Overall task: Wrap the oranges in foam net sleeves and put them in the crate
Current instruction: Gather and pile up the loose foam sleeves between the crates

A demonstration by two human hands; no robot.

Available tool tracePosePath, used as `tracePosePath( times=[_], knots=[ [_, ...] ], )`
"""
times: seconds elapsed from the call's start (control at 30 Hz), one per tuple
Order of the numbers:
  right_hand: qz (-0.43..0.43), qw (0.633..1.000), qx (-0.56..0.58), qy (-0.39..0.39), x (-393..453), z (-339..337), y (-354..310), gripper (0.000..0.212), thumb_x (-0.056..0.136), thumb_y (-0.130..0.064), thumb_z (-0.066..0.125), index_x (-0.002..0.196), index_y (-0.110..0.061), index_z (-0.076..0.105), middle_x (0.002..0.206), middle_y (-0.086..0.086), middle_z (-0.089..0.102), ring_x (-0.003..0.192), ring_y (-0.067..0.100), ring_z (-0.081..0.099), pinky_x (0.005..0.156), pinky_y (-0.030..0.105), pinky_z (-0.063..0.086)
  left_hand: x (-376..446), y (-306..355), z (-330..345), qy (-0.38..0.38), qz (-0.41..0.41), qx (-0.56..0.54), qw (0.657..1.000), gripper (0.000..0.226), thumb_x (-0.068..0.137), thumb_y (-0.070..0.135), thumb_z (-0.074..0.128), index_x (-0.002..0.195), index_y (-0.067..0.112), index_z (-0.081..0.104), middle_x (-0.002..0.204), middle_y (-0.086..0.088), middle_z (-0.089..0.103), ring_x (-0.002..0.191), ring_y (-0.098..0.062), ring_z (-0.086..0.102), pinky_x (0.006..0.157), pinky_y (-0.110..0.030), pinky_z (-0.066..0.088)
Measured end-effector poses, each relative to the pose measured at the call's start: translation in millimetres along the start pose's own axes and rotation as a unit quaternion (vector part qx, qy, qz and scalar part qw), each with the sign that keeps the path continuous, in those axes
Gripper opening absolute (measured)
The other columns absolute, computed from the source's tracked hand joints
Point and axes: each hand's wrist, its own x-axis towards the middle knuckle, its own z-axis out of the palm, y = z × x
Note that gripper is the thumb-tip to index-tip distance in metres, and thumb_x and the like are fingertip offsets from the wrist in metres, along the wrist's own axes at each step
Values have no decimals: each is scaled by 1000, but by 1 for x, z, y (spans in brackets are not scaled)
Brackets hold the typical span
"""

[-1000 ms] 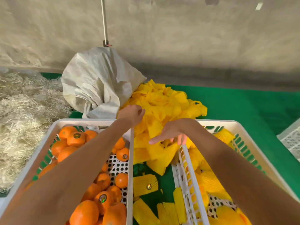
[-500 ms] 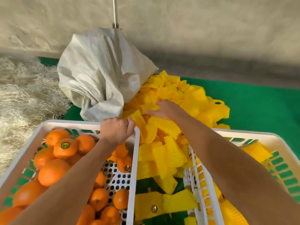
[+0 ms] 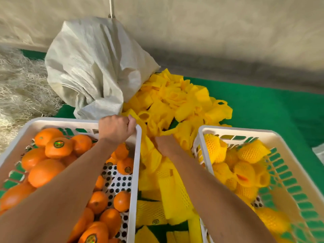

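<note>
Pulled back since half a second ago: right hand (image 3: 164,142) off the top of the heap and down into the gap between the two crates, wrist-deep among the loose yellow sleeves (image 3: 168,190). Fingers buried in foam there, so cannot tell whether curled on a sleeve or spread — probably grasping, but hidden. Left hand (image 3: 116,128) unmoved, fist curled over the far right corner of the left crate (image 3: 136,172), gripping its white rim.

Bare oranges (image 3: 45,171) piled in that left crate, mostly toward its left and near side, several with a round sticker facing up; all lying below and left of the left forearm. Wrapped oranges (image 3: 245,171) in the right crate (image 3: 201,135), just right of the right forearm, netting covering each, one showing orange through an open end.

Flat sleeves in the gap lying with long axes roughly toward and away from the camera. Sleeve heap (image 3: 177,102) beyond both hands, tubes jumbled, open ends pointing every way — several mouths facing the camera.

White sack (image 3: 91,67) slumped behind the left crate, touching the heap. Pale straw (image 3: 19,92) at far left, green mat (image 3: 271,109) underneath.
</note>
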Motion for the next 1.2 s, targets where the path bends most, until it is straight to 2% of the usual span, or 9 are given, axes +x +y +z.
tracePosePath(
  times=[0.27, 0.37, 0.43, 0.53, 0.73, 0.83, 0.97, 1.07, 1.2],
  knots=[
    [-45, 980, 38, -190, -93, -4, -35, 65, 81, -47, 81, 136, -21, 59, 137, 9, 61, 124, 33, 58, 107, 48, 46, -1, 0, -19, -62, 75, 84, 992, 29, 59, 19, 97, 69, 17, 70, 37, -2, 43, 28, -19, 45, 52, -12, 20],
    [-25, 958, 10, -285, -108, -48, -24, 97, 69, -60, 84, 151, -28, 44, 154, 2, 46, 136, 33, 47, 113, 48, 39, -2, 4, -27, -128, 87, 183, 971, 22, 87, 33, 75, 106, 24, 68, 54, 4, 46, 43, -21, 52, 47, -18, 14],
    [-9, 953, 5, -303, -113, -85, -7, 103, 68, -64, 81, 155, -38, 33, 162, -4, 33, 145, 30, 37, 115, 48, 37, -3, 3, -23, -112, 86, 145, 979, 11, 92, 27, 69, 101, 20, 68, 55, 3, 47, 44, -20, 49, 47, -18, 21],
    [-9, 955, 40, -292, -113, -130, 27, 86, 74, -56, 81, 148, -52, 37, 162, -9, 33, 147, 24, 33, 113, 44, 37, -4, 3, -13, -26, 19, 4, 999, 43, 87, 20, 72, 49, 14, 54, 39, -5, 46, 34, -21, 48, 47, -23, 37],
    [24, 968, 218, -125, -28, -159, 59, 35, 98, -37, 64, 130, -24, 63, 134, 6, 65, 111, 20, 69, 91, 35, 59, 0, 1, -1, 70, 14, -20, 997, 51, 91, 31, 47, 42, 20, 40, 38, -2, 40, 32, -20, 43, 49, -20, 26],
    [51, 989, 118, -78, 39, -144, 45, 89, 79, -87, 50, 152, -36, 41, 164, -2, 31, 149, 25, 33, 120, 48, 32, 1, -2, 8, 114, 37, -19, 993, 50, 90, 30, 50, 42, 19, 46, 38, -1, 43, 32, -21, 43, 49, -19, 24],
    [82, 988, 66, -108, 113, -99, 30, 117, 64, -99, 46, 160, -40, 16, 171, 3, 5, 157, 30, 9, 123, 56, 20, 3, -5, 13, 147, 58, -23, 987, 46, 90, 26, 53, 44, 19, 48, 41, -1, 46, 35, -24, 44, 45, -24, 27],
    [90, 988, 64, -110, 152, -56, 22, 109, 72, -91, 54, 160, -43, 11, 171, 5, -4, 156, 36, 1, 122, 60, 17, 2, -8, 21, 170, 80, -38, 981, 44, 90, 23, 55, 47, 20, 48, 44, 0, 46, 37, -24, 44, 44, -27, 31],
    [20, 994, -70, -85, 160, 1, 17, 54, 108, -39, 42, 158, -28, 26, 167, 3, 16, 155, 35, -9, 116, 70, 16, 4, -12, 29, 199, 92, -47, 975, 45, 91, 19, 57, 47, 20, 46, 45, 0, 45, 39, -24, 42, 45, -31, 31]
  ],
)
